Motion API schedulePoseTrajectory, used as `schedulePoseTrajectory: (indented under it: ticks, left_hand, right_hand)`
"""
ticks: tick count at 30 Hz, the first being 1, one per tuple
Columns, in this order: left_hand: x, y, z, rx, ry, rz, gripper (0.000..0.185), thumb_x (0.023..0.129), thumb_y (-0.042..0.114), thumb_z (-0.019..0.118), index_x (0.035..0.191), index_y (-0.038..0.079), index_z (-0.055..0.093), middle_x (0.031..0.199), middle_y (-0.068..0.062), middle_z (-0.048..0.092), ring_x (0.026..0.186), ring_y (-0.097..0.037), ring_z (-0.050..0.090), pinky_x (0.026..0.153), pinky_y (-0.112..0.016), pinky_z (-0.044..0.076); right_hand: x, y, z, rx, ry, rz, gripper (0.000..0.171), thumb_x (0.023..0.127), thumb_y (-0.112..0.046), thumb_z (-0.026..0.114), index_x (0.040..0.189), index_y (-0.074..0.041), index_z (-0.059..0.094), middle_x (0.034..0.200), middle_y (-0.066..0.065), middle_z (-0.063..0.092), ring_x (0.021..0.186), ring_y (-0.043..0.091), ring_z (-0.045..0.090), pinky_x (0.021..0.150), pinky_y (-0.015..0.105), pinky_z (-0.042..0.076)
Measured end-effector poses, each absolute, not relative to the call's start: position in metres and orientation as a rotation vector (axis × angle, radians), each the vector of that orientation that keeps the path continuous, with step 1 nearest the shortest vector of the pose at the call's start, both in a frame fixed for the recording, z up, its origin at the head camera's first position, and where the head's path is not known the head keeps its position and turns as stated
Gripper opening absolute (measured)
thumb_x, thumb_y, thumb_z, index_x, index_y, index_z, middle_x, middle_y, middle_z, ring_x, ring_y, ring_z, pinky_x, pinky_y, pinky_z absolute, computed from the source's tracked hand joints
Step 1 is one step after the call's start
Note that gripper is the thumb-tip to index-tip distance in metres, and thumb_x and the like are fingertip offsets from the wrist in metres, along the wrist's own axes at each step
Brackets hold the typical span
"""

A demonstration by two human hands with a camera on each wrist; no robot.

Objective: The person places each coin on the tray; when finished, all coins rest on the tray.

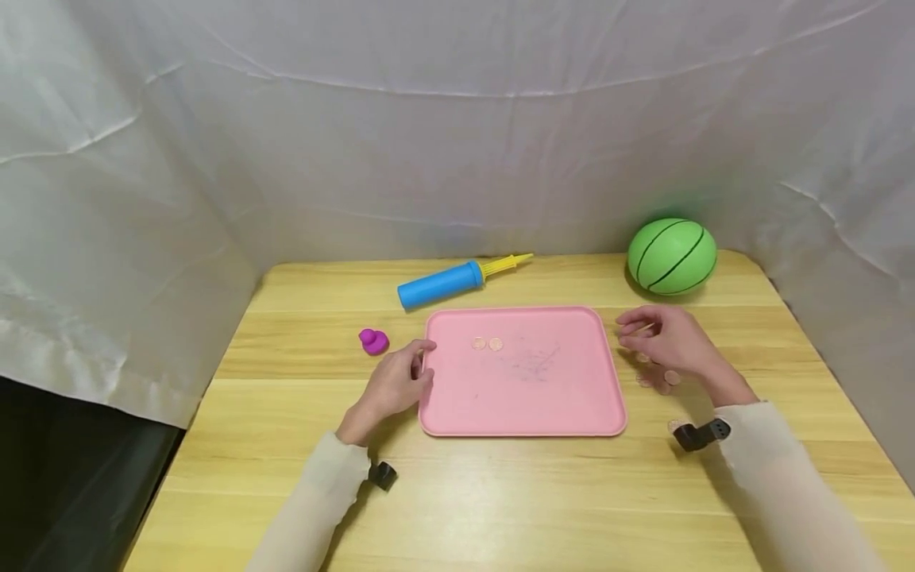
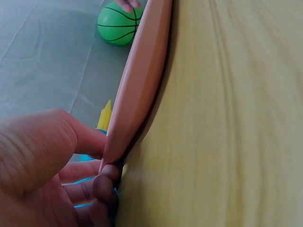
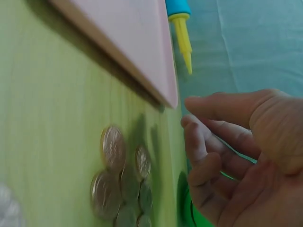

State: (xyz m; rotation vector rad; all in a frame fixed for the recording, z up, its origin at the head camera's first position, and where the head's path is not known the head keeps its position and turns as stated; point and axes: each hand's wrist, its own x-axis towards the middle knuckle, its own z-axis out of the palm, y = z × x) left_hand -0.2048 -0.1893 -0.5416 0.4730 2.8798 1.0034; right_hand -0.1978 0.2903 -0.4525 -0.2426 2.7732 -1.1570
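Note:
A pink tray (image 1: 525, 405) lies on the table with two round coins (image 1: 496, 344) near its far left part. My left hand (image 1: 395, 380) grips the tray's left edge; in the left wrist view the thumb is on the rim and fingers reach underneath. To the right of the tray, my right hand (image 1: 668, 340) hovers, its fingers loosely bent and nothing visible between thumb and fingertips. Several shiny coins (image 3: 113, 146) lie close together on the wood below that hand, partly hidden by it in the head view.
At the back right sits a green ball (image 1: 672, 256) with black lines. A blue hand pump (image 1: 441, 286) with a yellow nozzle lies behind the tray. Left of the tray is a small purple rubber duck (image 1: 374, 342). Pale curtains (image 1: 457, 143) hang around the wooden table (image 1: 500, 500).

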Motion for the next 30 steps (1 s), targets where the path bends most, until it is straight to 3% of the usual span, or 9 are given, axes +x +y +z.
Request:
schedulePoseTrajectory:
  ticks: [7, 23, 30]
  left_hand:
    - [-0.206, -0.19, -0.543, 0.46, 2.854, 1.0, 0.049, 0.1, 0.022, 0.073, 0.148, 0.016, 0.064, 0.077, 0.006, 0.058, 0.066, -0.009, 0.051, 0.058, -0.023, 0.04]
    - [-0.204, -0.191, -0.542, 0.459, 2.854, 1.012, 0.048, 0.1, 0.02, 0.073, 0.147, 0.016, 0.065, 0.077, 0.005, 0.057, 0.068, -0.011, 0.053, 0.059, -0.022, 0.039]
    - [-0.205, -0.192, -0.543, 0.467, 2.865, 0.999, 0.048, 0.101, 0.021, 0.073, 0.147, 0.017, 0.064, 0.077, 0.006, 0.057, 0.067, -0.01, 0.052, 0.059, -0.022, 0.039]
  right_hand:
    - [-0.19, 0.305, -0.458, -0.239, 2.794, -1.104, 0.037, 0.095, -0.011, 0.082, 0.128, 0.004, 0.073, 0.113, 0.022, 0.08, 0.083, 0.005, 0.07, 0.073, 0.02, 0.055]
    - [-0.191, 0.313, -0.466, -0.173, 2.741, -1.031, 0.039, 0.093, -0.009, 0.082, 0.128, 0.005, 0.07, 0.108, 0.021, 0.078, 0.08, 0.009, 0.067, 0.063, 0.025, 0.055]
    - [-0.192, 0.314, -0.466, -0.196, 2.813, -0.928, 0.033, 0.094, -0.019, 0.085, 0.117, 0.003, 0.075, 0.1, 0.014, 0.075, 0.083, 0.013, 0.063, 0.066, 0.024, 0.05]
